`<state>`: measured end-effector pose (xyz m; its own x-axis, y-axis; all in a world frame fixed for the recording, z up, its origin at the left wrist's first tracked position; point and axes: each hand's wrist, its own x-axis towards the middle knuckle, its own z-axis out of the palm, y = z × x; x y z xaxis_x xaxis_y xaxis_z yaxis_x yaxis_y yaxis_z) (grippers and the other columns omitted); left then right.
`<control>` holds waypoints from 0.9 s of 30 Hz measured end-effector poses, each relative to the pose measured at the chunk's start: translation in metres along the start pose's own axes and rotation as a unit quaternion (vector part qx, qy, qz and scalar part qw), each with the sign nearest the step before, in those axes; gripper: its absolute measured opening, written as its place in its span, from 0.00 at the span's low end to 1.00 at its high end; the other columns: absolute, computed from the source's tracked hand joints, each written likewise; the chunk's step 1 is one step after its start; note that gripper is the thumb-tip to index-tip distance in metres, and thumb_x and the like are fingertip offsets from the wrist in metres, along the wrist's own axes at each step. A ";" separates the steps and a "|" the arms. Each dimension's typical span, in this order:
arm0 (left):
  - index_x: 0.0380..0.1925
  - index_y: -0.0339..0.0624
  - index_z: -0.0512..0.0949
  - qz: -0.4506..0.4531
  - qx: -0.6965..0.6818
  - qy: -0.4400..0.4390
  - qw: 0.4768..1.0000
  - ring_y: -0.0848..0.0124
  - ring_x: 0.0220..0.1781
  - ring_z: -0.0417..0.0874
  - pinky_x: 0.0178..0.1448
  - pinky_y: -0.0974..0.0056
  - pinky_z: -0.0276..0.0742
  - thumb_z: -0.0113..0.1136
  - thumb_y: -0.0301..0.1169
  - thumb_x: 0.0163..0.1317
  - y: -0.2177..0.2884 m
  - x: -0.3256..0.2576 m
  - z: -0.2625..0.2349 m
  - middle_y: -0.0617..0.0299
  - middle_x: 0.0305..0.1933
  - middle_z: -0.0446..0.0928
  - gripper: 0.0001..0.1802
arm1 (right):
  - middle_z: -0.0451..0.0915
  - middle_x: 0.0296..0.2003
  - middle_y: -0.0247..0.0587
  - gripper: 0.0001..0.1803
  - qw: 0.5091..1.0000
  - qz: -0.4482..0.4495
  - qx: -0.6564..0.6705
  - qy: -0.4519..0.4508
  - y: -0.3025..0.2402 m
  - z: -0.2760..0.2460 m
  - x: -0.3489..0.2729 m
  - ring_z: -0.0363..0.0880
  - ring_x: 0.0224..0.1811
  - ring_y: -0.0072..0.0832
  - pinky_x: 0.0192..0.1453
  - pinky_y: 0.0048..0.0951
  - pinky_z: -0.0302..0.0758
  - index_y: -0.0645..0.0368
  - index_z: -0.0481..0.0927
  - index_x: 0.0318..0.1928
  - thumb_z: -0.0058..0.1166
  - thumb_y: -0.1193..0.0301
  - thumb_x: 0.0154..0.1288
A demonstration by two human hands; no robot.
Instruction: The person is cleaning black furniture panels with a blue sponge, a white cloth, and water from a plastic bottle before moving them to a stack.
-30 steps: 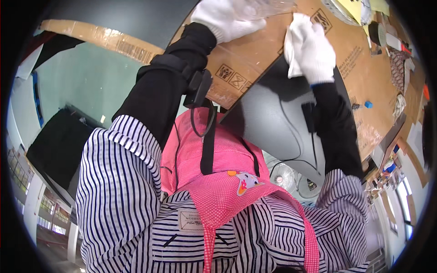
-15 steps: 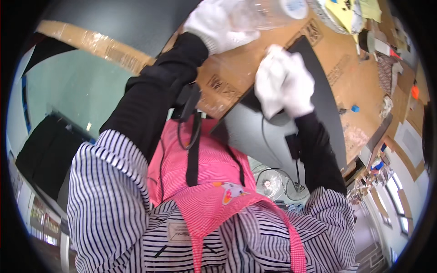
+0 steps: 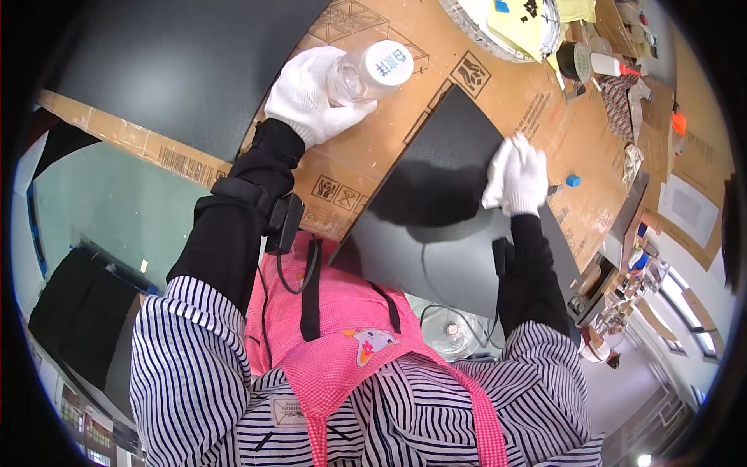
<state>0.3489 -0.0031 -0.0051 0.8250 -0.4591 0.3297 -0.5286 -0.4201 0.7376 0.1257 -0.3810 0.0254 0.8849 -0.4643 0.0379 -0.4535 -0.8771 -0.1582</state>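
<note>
My left hand [image 3: 311,97], in a white knit glove, is wrapped round a clear plastic bottle [image 3: 352,78] with a white cap, tilted above the cardboard. In a matching glove, my right hand [image 3: 525,175] presses a bunched white cloth [image 3: 496,180] near the right edge of a dark, glossy panel [image 3: 436,167]. Its fingertips are partly lost in the white of the cloth. The panel lies at an angle on the cardboard in front of me and mirrors a dark shadow. What the bottle contains is hard to make out.
A second dark panel [image 3: 171,62] lies at the far left on the cardboard-covered table [image 3: 342,163]. At the far right are a foil-rimmed round tray [image 3: 475,31] with yellow cloth, a white bottle with a red tip [image 3: 611,65] and a small blue block [image 3: 573,180].
My left hand has drawn the bottle left and nearer to me. The right hand has slid the cloth rightward and a little nearer, from the panel's middle to its right edge.
</note>
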 end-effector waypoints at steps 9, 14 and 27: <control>0.54 0.40 0.79 -0.111 -0.063 -0.098 0.987 0.62 0.52 0.87 0.58 0.57 0.84 0.83 0.40 0.50 0.002 0.002 0.005 0.56 0.51 0.85 0.33 | 0.81 0.47 0.40 0.18 0.974 -0.221 0.018 -0.045 -0.170 -0.003 0.080 0.84 0.52 0.44 0.54 0.42 0.83 0.37 0.83 0.59 0.54 0.63 0.70; 0.58 0.39 0.76 -0.106 -0.131 -0.064 0.984 0.69 0.56 0.83 0.61 0.62 0.81 0.79 0.25 0.55 0.001 -0.004 0.001 0.60 0.59 0.79 0.30 | 0.81 0.43 0.48 0.12 0.981 -0.072 0.181 -0.001 -0.133 0.002 0.042 0.85 0.45 0.49 0.50 0.49 0.82 0.44 0.84 0.47 0.56 0.59 0.67; 0.55 0.36 0.78 -0.171 -0.142 -0.062 0.973 0.69 0.51 0.86 0.58 0.63 0.84 0.82 0.24 0.54 0.009 0.001 0.002 0.58 0.51 0.83 0.29 | 0.84 0.49 0.39 0.15 0.958 0.216 -0.187 -0.037 0.097 -0.011 -0.055 0.80 0.56 0.46 0.56 0.46 0.82 0.46 0.79 0.55 0.49 0.57 0.75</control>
<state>0.3444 -0.0083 0.0007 0.9027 -0.4296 -0.0242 -0.1366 -0.3394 0.9307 0.0321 -0.4421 0.0193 0.6055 -0.7955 -0.0231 -0.7729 -0.5948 0.2210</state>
